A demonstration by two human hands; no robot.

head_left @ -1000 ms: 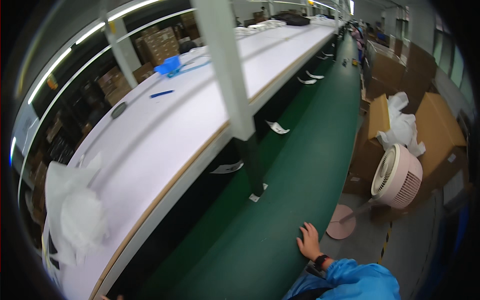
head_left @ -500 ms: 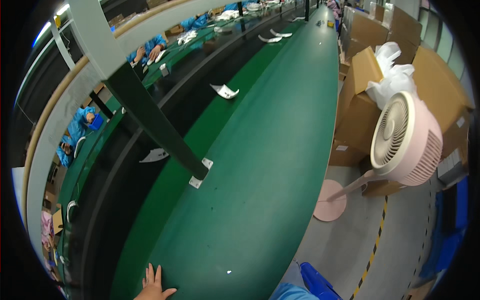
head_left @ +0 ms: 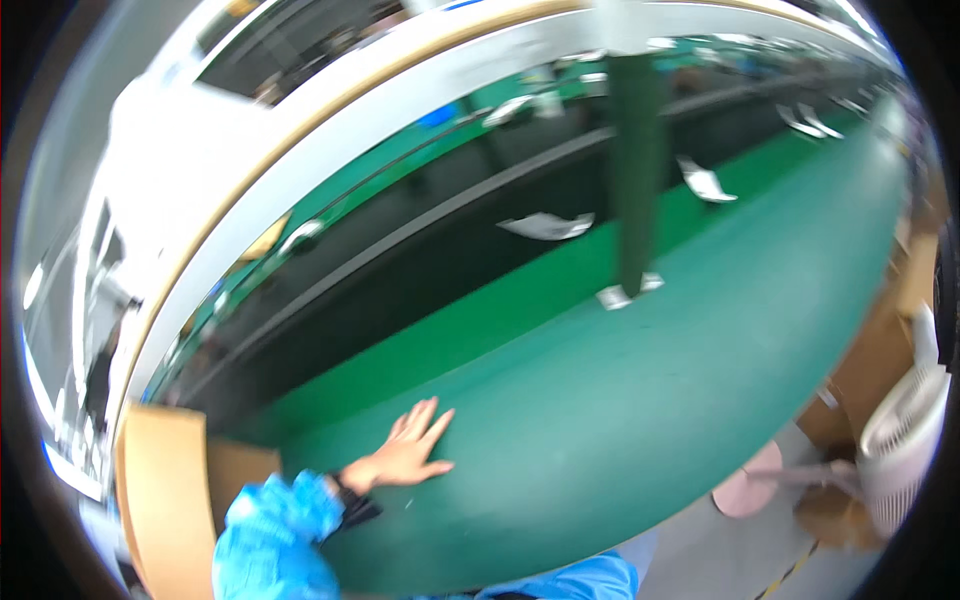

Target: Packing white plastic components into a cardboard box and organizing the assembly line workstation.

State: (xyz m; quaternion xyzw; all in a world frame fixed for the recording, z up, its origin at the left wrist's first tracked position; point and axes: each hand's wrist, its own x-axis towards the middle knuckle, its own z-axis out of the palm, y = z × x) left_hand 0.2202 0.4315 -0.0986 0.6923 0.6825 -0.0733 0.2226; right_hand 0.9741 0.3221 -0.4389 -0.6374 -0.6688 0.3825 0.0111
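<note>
My left hand [head_left: 403, 455] lies palm down on the green tabletop [head_left: 560, 420], fingers spread, holding nothing. A blue sleeve [head_left: 280, 530] covers that arm, with a dark band [head_left: 353, 500] at the wrist. An opened cardboard box [head_left: 165, 490] stands beside the sleeve, to its left. More blue cloth [head_left: 575, 580] shows at the lower edge, but my right hand is out of sight. Past the tabletop, a white curved piece [head_left: 550, 226] rests on the black belt, and another [head_left: 706, 182] lies farther right.
A dark green post [head_left: 633, 180] rises from the table's far side. Along the belt runs a rail with a tan top edge [head_left: 300, 125]. At right, a pink and white fan [head_left: 905, 440] stands on the floor near cardboard boxes. The picture is smeared by motion.
The view has swung left, so the post and fan sit farther right in the picture. More of my left arm and the cardboard box beside it have come into view.
</note>
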